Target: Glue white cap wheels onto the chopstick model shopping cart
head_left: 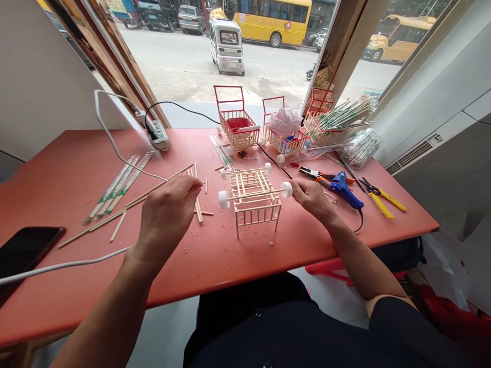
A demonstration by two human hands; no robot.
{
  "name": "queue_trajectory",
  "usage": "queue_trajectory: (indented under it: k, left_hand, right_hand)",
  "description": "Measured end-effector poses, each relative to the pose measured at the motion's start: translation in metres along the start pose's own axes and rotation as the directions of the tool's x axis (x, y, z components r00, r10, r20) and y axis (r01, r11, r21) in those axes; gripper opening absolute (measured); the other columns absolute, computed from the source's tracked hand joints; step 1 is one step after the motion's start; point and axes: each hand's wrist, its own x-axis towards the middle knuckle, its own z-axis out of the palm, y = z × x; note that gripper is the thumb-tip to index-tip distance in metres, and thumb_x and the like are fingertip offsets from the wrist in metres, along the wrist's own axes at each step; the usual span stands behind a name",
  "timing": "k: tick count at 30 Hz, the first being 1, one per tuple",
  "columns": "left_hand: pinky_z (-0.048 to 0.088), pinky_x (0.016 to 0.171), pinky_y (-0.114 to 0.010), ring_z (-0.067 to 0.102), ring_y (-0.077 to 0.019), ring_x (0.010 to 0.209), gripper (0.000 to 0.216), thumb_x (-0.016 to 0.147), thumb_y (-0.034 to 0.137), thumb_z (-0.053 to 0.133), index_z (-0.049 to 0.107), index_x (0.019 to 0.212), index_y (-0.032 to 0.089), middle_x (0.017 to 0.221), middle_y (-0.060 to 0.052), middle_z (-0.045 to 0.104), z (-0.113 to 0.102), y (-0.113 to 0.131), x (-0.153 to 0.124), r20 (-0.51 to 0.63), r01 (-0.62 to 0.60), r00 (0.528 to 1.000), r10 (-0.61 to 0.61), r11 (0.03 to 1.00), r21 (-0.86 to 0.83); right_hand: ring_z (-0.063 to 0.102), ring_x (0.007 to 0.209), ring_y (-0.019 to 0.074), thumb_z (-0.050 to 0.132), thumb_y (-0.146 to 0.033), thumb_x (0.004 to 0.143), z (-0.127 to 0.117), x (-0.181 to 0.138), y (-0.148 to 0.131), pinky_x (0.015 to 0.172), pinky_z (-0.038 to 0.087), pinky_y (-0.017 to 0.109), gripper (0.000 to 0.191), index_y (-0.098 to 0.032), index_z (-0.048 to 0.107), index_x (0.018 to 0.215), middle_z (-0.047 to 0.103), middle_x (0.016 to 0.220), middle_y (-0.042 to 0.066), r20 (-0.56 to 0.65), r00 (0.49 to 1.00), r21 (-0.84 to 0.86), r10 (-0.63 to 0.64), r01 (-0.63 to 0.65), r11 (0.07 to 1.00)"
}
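Note:
A small cart frame (255,200) built of pale wooden sticks lies upside down on the pink table (215,255), with white wheels on its axles. My right hand (312,197) pinches the white wheel (286,189) at the right end of the near axle. My left hand (169,209) hovers just left of the frame, fingers curled together near loose sticks (197,197); whether anything is in them is unclear. The left wheel (223,199) sits free between my left hand and the frame.
Finished stick carts (240,130) stand at the table's back edge beside bundles of wrapped chopsticks (345,115). A blue glue gun (343,188), pliers (316,175) and yellow cutters (379,197) lie at right. A phone (23,250), cables and a power strip (158,134) lie at left.

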Motion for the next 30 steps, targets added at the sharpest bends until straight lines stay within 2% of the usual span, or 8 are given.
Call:
queue_trajectory:
  k: [3, 7, 10, 13, 17, 22, 26, 30]
  left_hand:
    - [0.060, 0.094, -0.038, 0.080, -0.0267, 0.094, 0.032, 0.103, 0.038, 0.051, 0.079, 0.113, 0.024, 0.116, -0.011, 0.086, 0.002, 0.009, 0.003, 0.019, 0.017, 1.000, -0.016, 0.995, -0.095]
    - [0.065, 0.083, -0.036, 0.079, -0.0250, 0.082, 0.034, 0.096, 0.043, 0.055, 0.081, 0.105, 0.023, 0.102, -0.008, 0.086, 0.004, 0.015, -0.005, 0.246, 0.107, 0.969, -0.036, 0.954, -0.281]
    - [0.067, 0.082, -0.035, 0.081, -0.0257, 0.086, 0.035, 0.094, 0.048, 0.061, 0.081, 0.107, 0.023, 0.102, -0.008, 0.085, 0.004, 0.013, -0.015, 0.360, 0.147, 0.933, 0.009, 0.903, -0.404]
    - [0.069, 0.078, -0.036, 0.083, -0.0255, 0.086, 0.035, 0.091, 0.050, 0.069, 0.079, 0.111, 0.024, 0.106, -0.009, 0.084, 0.008, 0.010, -0.024, 0.442, 0.178, 0.894, 0.068, 0.853, -0.491]
    - [0.069, 0.075, -0.038, 0.083, -0.0246, 0.082, 0.035, 0.086, 0.053, 0.080, 0.076, 0.107, 0.024, 0.112, -0.009, 0.083, 0.018, 0.010, -0.032, 0.513, 0.282, 0.857, 0.059, 0.779, -0.560]
    - [0.069, 0.075, -0.039, 0.082, -0.0259, 0.081, 0.038, 0.083, 0.057, 0.083, 0.076, 0.099, 0.024, 0.095, -0.006, 0.082, 0.026, 0.015, -0.033, 0.463, 0.339, 0.886, -0.038, 0.733, -0.589]
    - [0.069, 0.076, -0.038, 0.083, -0.0262, 0.083, 0.041, 0.079, 0.058, 0.087, 0.076, 0.097, 0.022, 0.099, -0.008, 0.084, 0.031, 0.016, -0.032, 0.442, 0.396, 0.888, -0.123, 0.692, -0.603]
    - [0.069, 0.076, -0.038, 0.082, -0.0263, 0.084, 0.048, 0.080, 0.066, 0.089, 0.075, 0.093, 0.023, 0.099, -0.009, 0.085, 0.034, 0.018, -0.031, 0.403, 0.384, 0.903, -0.147, 0.697, -0.605]
  right_hand:
    - [0.041, 0.060, 0.0127, 0.058, -0.073, 0.106, -0.003, -0.002, -0.002, 0.062, 0.032, 0.030, 0.062, -0.020, 0.070, 0.077, 0.048, 0.062, -0.004, 0.157, 0.988, -0.085, -0.008, 0.021, 0.996]
    - [0.049, 0.063, 0.0129, 0.066, -0.056, 0.104, -0.011, -0.006, -0.007, 0.063, 0.037, 0.028, 0.043, -0.020, 0.071, 0.081, 0.059, 0.068, -0.003, 0.355, 0.935, -0.050, 0.000, 0.019, 0.999]
    - [0.055, 0.066, 0.0135, 0.076, -0.048, 0.102, -0.019, -0.007, -0.009, 0.064, 0.042, 0.027, 0.029, -0.020, 0.079, 0.101, 0.069, 0.080, -0.001, 0.466, 0.883, -0.024, -0.063, 0.084, 0.996]
    - [0.053, 0.067, 0.0144, 0.086, -0.051, 0.098, -0.022, -0.007, -0.008, 0.065, 0.045, 0.029, 0.032, -0.022, 0.083, 0.112, 0.070, 0.083, -0.001, 0.468, 0.873, -0.041, -0.141, 0.181, 0.983]
    - [0.052, 0.067, 0.0162, 0.080, -0.058, 0.104, -0.011, -0.006, -0.004, 0.070, 0.047, 0.032, 0.036, -0.022, 0.080, 0.102, 0.065, 0.077, -0.001, 0.423, 0.882, -0.043, -0.206, 0.247, 0.968]
    - [0.058, 0.074, 0.0171, 0.077, -0.049, 0.105, 0.004, -0.004, -0.002, 0.077, 0.048, 0.031, 0.029, -0.020, 0.077, 0.101, 0.069, 0.086, 0.001, 0.441, 0.877, -0.039, -0.194, 0.234, 0.971]
    - [0.066, 0.085, 0.0186, 0.071, -0.040, 0.106, 0.011, -0.001, -0.004, 0.085, 0.050, 0.030, 0.021, -0.019, 0.076, 0.107, 0.077, 0.098, 0.005, 0.432, 0.880, -0.018, -0.195, 0.225, 0.974]
    - [0.061, 0.076, 0.0160, 0.064, -0.032, 0.106, 0.016, 0.004, -0.003, 0.081, 0.047, 0.029, 0.019, -0.020, 0.078, 0.109, 0.075, 0.092, 0.003, 0.393, 0.902, -0.049, -0.178, 0.214, 0.976]
